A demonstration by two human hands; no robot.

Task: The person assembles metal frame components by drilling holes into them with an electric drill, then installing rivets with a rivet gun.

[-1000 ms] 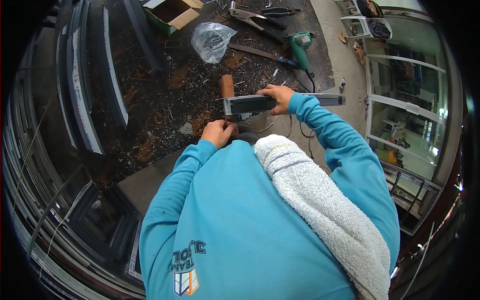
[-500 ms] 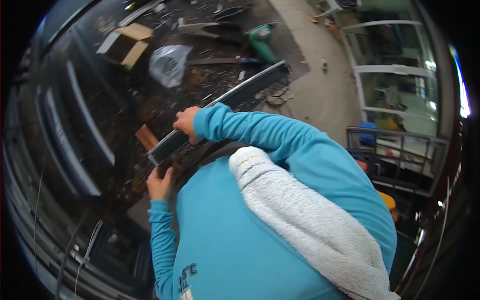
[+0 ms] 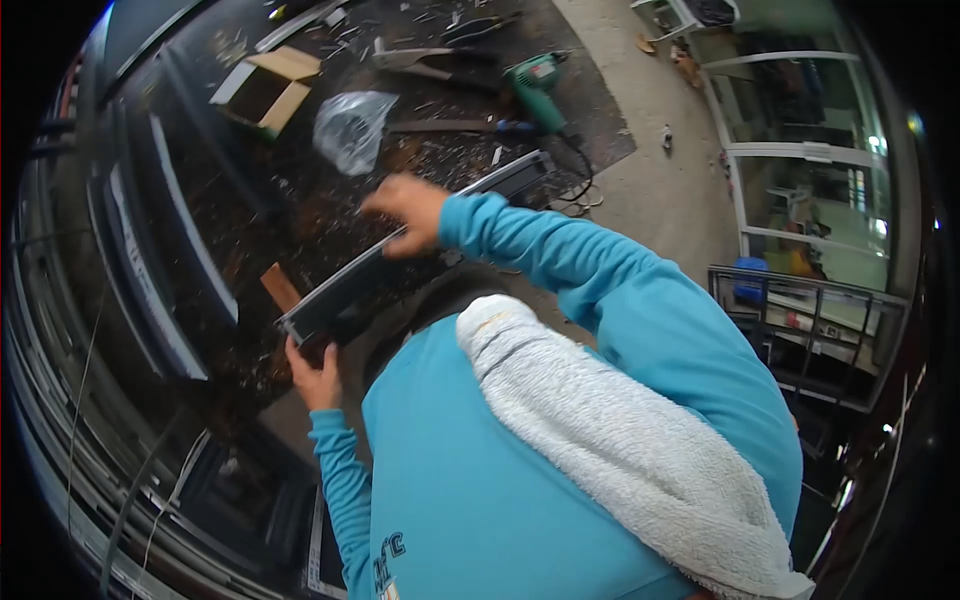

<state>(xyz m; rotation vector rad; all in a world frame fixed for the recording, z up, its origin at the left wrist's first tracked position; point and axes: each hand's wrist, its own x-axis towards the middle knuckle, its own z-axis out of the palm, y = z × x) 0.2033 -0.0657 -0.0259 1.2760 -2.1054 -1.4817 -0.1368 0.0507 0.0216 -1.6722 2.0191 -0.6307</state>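
A long dark metal profile (image 3: 345, 300) with a bright edge lies slantwise in front of me, one end low on the left, the other up on the right. My left hand (image 3: 316, 378) grips its lower left end, thumb and forefinger on either side of the tip. Over the middle of the profile is my right hand (image 3: 408, 208), slightly blurred. Its fingers stretch out to the left above the bar, and its thumb side touches or nearly touches the near edge. A small reddish-brown block (image 3: 280, 287) lies against the profile's far side.
On the dark, littered worktop (image 3: 235, 215) are an open cardboard box (image 3: 285, 108), a crumpled clear plastic bag (image 3: 352, 130), a green power tool (image 3: 540, 90) with a cord, and shears (image 3: 430, 66). More metal profiles (image 3: 195, 220) lie left. A white towel (image 3: 600, 430) hangs over my shoulder.
My right hand has come off its grip on the profile and moved up and right, fingers extending. The profile's right end sits lower and further left. My left hand stays at the lower end.
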